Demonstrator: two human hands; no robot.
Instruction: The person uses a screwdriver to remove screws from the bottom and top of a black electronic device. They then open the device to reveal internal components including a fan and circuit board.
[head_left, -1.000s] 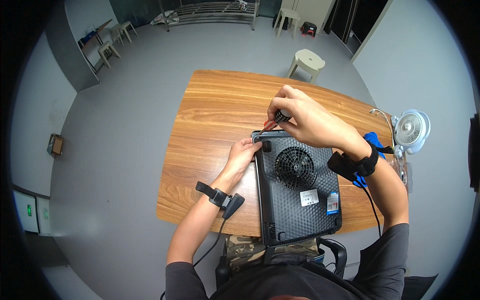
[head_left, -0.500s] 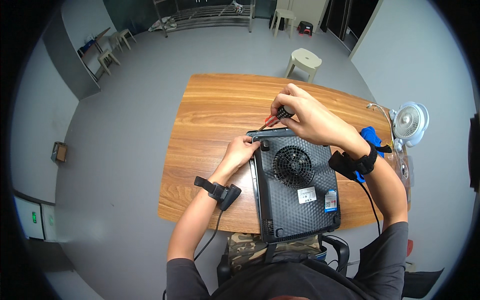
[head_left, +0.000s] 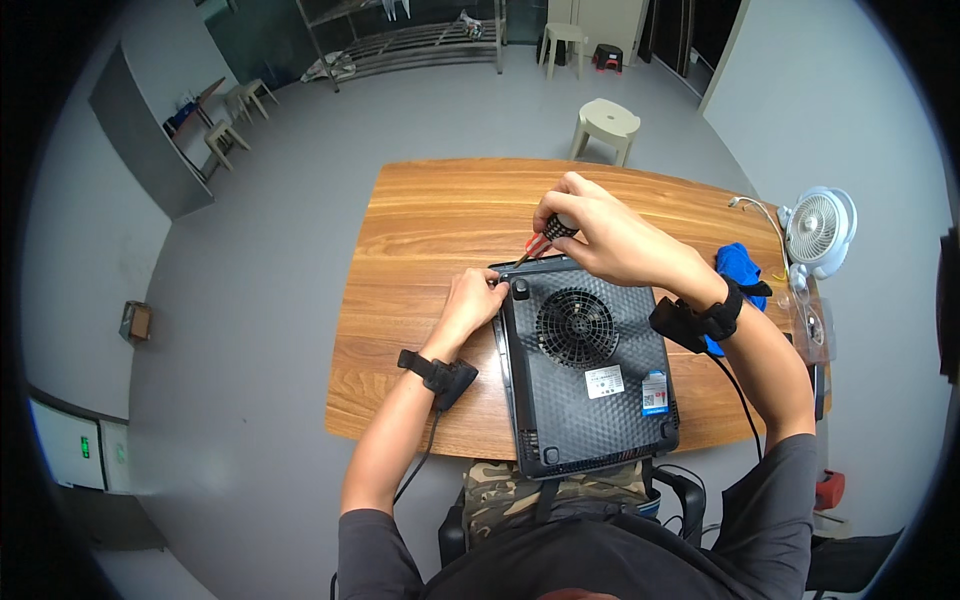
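One black, flat, square plastic appliance [head_left: 588, 372] with a round fan grille lies underside-up at the centre of the frame, its near edge overhanging the lower edge of the wooden bench [head_left: 430, 220]. The left hand [head_left: 472, 300] grips its upper left corner. The right hand [head_left: 600, 232] is clenched on one red-handled screwdriver [head_left: 540, 243], tip at that corner. Bare bench stretches left and above; one white fan [head_left: 818, 226] and one blue cloth [head_left: 740, 268] sit at the right edge
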